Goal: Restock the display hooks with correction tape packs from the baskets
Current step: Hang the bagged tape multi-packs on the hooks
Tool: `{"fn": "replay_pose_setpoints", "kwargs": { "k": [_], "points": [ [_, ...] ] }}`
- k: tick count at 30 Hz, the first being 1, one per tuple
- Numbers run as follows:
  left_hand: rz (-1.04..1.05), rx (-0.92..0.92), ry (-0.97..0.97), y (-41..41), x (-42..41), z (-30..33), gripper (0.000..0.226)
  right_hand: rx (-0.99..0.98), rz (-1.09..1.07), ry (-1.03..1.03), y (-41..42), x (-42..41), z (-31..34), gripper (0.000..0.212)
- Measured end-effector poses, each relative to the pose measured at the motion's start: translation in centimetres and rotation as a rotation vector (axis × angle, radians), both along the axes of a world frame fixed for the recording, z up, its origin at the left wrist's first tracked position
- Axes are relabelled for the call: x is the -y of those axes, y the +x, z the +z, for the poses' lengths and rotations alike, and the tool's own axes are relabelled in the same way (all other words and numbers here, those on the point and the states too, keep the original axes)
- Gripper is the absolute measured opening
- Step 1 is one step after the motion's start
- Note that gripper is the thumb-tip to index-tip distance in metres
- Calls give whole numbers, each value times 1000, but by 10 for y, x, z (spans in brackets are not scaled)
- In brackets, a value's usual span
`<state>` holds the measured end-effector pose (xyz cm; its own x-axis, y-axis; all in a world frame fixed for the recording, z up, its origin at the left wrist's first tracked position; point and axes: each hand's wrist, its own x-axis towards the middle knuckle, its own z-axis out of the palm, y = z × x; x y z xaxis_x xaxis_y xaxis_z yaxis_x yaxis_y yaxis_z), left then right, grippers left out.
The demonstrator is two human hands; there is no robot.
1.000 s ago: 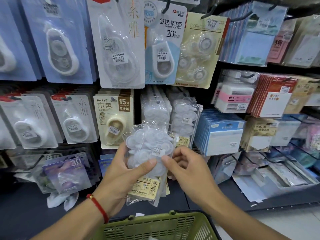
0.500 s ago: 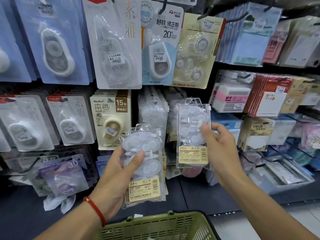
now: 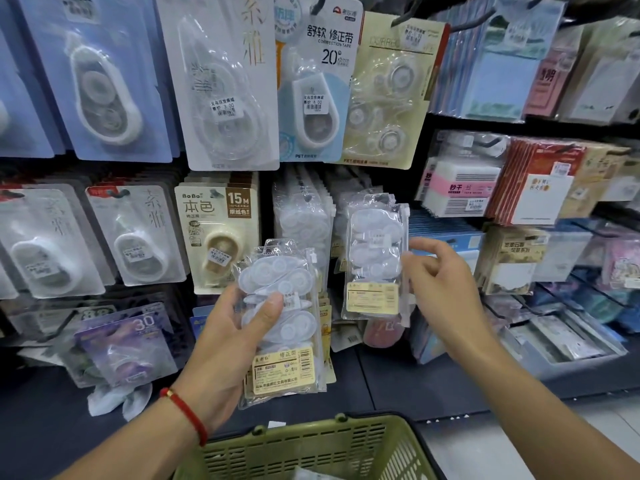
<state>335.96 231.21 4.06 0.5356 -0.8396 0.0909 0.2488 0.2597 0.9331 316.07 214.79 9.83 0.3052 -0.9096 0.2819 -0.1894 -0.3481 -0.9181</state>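
My left hand grips a stack of clear correction tape packs with yellow labels, held upright in front of the lower shelf. Another such pack hangs at the front of a hook row of the same packs. My right hand is just right of that pack, fingers loosely curled, fingertips at its right edge and holding nothing. A green basket sits below my hands at the bottom edge; a clear pack barely shows inside it.
Carded correction tapes hang all around: white ones at left, a beige 15M card, and larger cards above. Sticky notes and erasers fill the right-hand shelves. A dark shelf ledge runs below the hooks.
My right hand took one pack from the stack, carried it up and right to the hook row, and its fingers have now come off it. My left hand stayed put with the stack.
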Motion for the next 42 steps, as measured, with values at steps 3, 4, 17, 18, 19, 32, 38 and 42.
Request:
{"fn": "replay_pose_setpoints", "kwargs": {
  "k": [3, 4, 17, 18, 19, 32, 38, 42],
  "points": [
    [32, -5, -11, -3, 0, 1, 58, -202, -36, -237, 2, -6, -7, 22],
    [44, -3, -16, -4, 0, 2, 60, -197, 33, -237, 5, -11, -10, 17],
    [84, 106, -10, -5, 2, 1, 56, 26, 249, 33, 24, -37, -27, 23],
    [85, 108, -8, -4, 2, 0, 53, 77, 194, 42, 21, -33, -23, 23],
    [81, 109, -6, -3, 1, 0, 52, 128, 149, 54, 17, -28, -18, 22],
    [43, 145, 77, -3, 0, -3, 42, 286, 109, 150, 7, -8, -7, 23],
    [41, 107, 57, -4, 0, -1, 48, 346, 102, 248, 8, -9, -6, 28],
    [51, 101, 44, -4, -1, 2, 57, 335, 109, 221, 8, -10, -5, 21]
  ]
}}
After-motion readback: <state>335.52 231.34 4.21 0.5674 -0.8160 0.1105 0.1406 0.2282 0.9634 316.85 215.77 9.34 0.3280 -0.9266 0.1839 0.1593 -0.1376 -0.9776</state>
